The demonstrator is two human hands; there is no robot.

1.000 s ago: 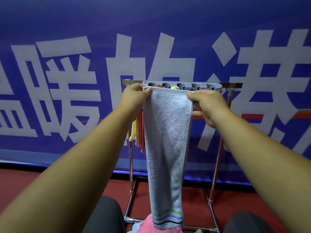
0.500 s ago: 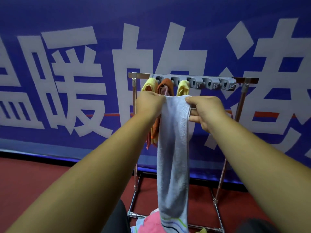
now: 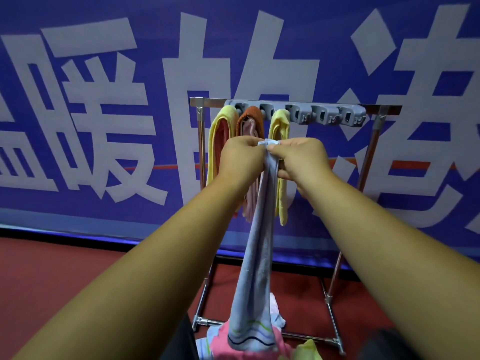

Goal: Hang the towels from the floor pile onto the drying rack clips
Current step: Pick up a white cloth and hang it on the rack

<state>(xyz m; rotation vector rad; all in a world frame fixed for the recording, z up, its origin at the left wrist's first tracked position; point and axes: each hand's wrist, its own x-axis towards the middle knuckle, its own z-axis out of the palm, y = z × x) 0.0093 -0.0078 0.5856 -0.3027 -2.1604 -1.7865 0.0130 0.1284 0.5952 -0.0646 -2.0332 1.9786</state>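
Blue banner (image 3: 104, 105) with large white characters fills the background, with red floor (image 3: 78, 268) below it. Against the banner stands the drying rack (image 3: 384, 131), its grey clip bar (image 3: 324, 115) along the top rail. We count three filled clips at the bar's left end: yellow towel (image 3: 220, 141), orange towel (image 3: 250, 118), pale yellow towel (image 3: 279, 123). The clips to their right look free.

Step in hand, as we judge it: gathering the top edge of the blue-grey towel (image 3: 255, 255) before clipping. It hangs straight down from the hands, in front of the rack and below the clip bar, in no clip yet. Its striped hem hangs over the floor pile (image 3: 226, 344); we cannot tell whether they touch.

Both arms stretch forward. Left hand (image 3: 240, 157) and right hand (image 3: 298, 157) meet at the towel's top, each pinching the bunched edge between thumb and forefinger. The right hand's other fingers curl underneath.

Next move, we reckon: lift the bunch up and rightward to the first free clip and press it in. The bunch needs to stay tight.
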